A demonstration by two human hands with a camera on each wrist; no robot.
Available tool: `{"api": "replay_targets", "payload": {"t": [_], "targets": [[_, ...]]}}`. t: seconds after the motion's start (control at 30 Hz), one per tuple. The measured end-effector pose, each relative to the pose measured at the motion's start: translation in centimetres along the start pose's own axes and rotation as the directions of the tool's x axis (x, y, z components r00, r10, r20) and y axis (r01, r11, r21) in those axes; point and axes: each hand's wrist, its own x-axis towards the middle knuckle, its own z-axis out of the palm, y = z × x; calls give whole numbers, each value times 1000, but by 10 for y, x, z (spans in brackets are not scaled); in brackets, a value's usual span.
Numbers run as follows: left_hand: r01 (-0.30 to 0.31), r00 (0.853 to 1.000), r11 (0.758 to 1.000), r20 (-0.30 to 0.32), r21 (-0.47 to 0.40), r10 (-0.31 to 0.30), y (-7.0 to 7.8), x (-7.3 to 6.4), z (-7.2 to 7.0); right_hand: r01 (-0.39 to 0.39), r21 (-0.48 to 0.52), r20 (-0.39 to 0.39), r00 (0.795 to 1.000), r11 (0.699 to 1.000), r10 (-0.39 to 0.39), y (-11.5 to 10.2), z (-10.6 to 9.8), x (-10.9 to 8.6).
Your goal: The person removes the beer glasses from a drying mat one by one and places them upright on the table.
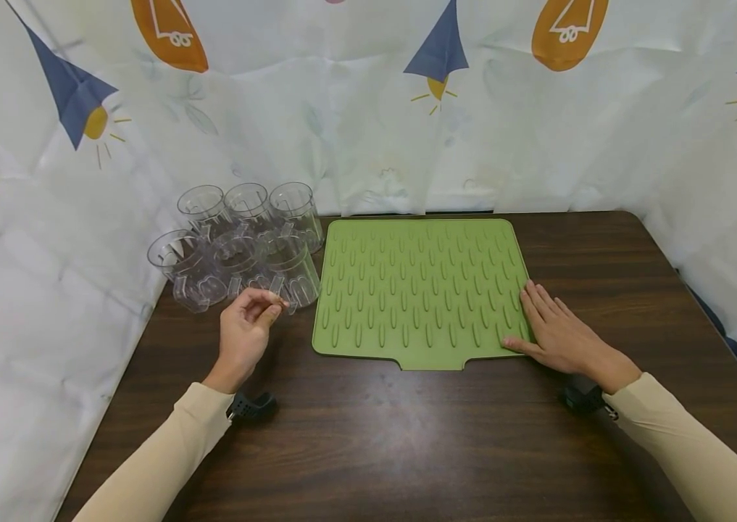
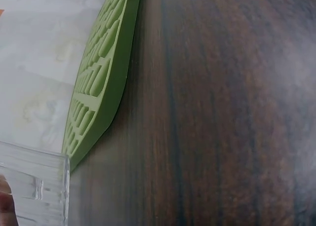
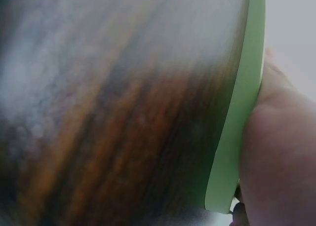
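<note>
Several clear mugs stand in two rows at the left of the table. My left hand (image 1: 244,335) is at the nearest mug on the right of the front row (image 1: 296,279), thumb and forefinger pinching its handle. In the left wrist view that clear mug (image 2: 47,186) shows at the lower left, with a fingertip beside its handle. A green ridged mat (image 1: 417,290) lies flat to the right of the mugs. My right hand (image 1: 560,335) rests with straight fingers along the mat's right edge, thumb over its front corner. The right wrist view shows the mat's side (image 3: 236,117) close against that hand.
The dark wooden table (image 1: 401,435) carries everything. A white patterned cloth (image 1: 368,123) hangs behind the table and along both sides, close behind the back row of mugs (image 1: 247,199). The mat has a tab (image 1: 432,362) on its front edge.
</note>
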Motion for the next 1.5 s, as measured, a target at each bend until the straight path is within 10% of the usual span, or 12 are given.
{"api": "replay_targets", "payload": {"t": [0.87,1.5], "targets": [[-18,1000,997,15,72,17,-9,-2,5,-27,14,5,1000,1000,27,7,4,-5],[-88,996,977,39,195,82,-6,-32,-11,-18,33,3,1000,999,18,9,10,-4]]}}
